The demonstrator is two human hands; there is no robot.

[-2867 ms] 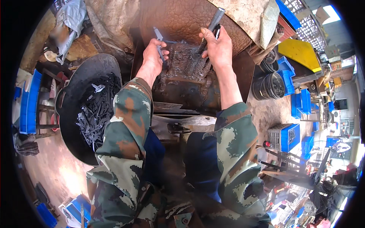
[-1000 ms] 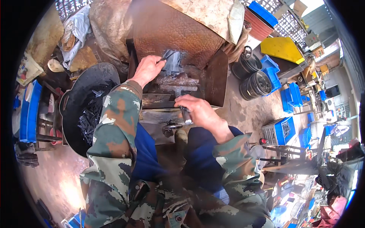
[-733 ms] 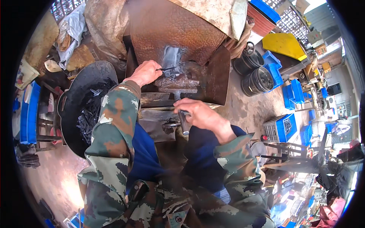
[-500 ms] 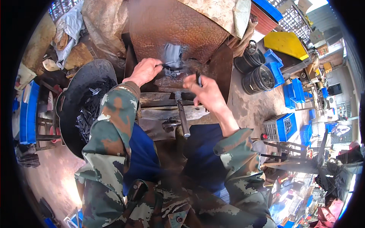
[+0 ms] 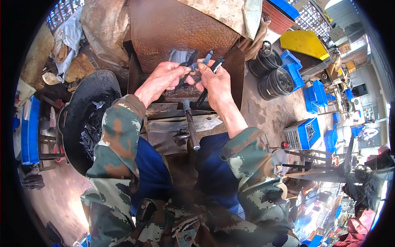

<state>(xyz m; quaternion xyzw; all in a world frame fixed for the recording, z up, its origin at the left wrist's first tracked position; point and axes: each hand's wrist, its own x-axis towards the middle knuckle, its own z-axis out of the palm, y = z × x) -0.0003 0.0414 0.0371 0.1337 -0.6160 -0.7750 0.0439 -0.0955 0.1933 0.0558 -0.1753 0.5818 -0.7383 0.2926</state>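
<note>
Close together over the metal-sided work stand, my two hands have met. My left hand pinches a dark, flat, pointed metal piece between thumb and fingers. Closed too, my right hand grips a grey-blue metal piece with a wavy edge, its lower part near the left fingertips. A black strip with a pale notched edge also sticks out of the right hand; its lower part seems to come out below the palm. Fingers hide how the pieces meet.
Left of me stands a large black basin with many dark metal pieces. A metal bar juts from the stand toward my knees. Black buckets and blue crates stand to the right. A brown textured sheet rises behind the stand.
My hands have come together from apart. The right hand moved up and now grips the grey-blue piece, with the black strip still in it. The view has shifted slightly.
</note>
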